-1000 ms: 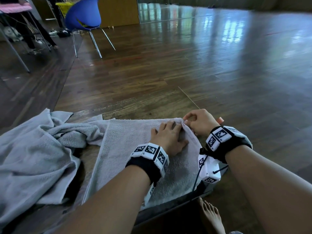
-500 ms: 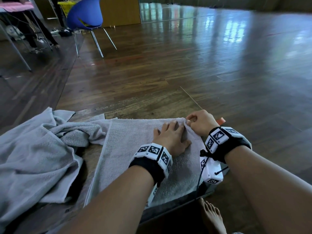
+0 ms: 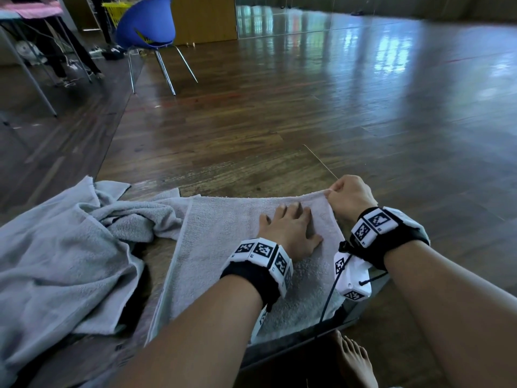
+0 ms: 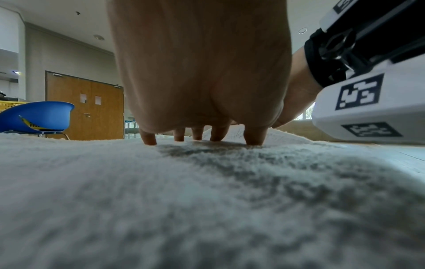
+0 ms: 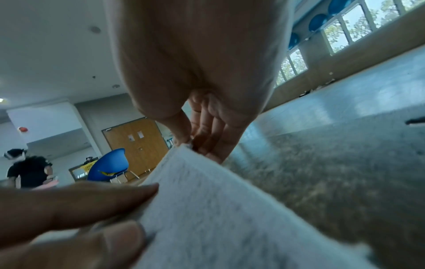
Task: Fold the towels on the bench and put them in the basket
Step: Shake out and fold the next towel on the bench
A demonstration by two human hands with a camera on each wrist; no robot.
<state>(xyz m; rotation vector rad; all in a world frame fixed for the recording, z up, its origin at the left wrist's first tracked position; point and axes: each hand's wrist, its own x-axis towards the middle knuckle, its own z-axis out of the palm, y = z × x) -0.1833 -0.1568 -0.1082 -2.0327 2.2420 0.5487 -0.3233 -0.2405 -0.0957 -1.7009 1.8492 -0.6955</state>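
Both hands are set on the flat grey towel (image 3: 223,247) at the right end of the tabletop (image 3: 302,341). The left hand (image 3: 289,232) is laid palm down on the cloth with its fingers spread and straight, and in the left wrist view its fingertips (image 4: 254,139) are seen pressed into the pile. The right hand (image 3: 349,196) is closed at the towel's far right corner, at about 1 o'clock from the left hand; that corner is pinched between thumb and fingers (image 5: 208,131) and is lifted slightly off the surface, as shown in the right wrist view. The towel is spread as a smooth rectangle, its near edge reaching the front edge of the tabletop. A second, crumpled towel (image 3: 64,247) is heaped at 9 o'clock from the flat one, with a fold of it touching the flat towel's far left corner. A bare foot (image 3: 354,359) is seen on the floor at 5 o'clock, below the tabletop's edge. Dark wooden floorboards (image 3: 307,107) stretch away behind. A blue chair (image 3: 145,26) on metal legs stands well apart at 11 o'clock, and something yellow (image 3: 116,12), too small to identify, is partly hidden behind it.
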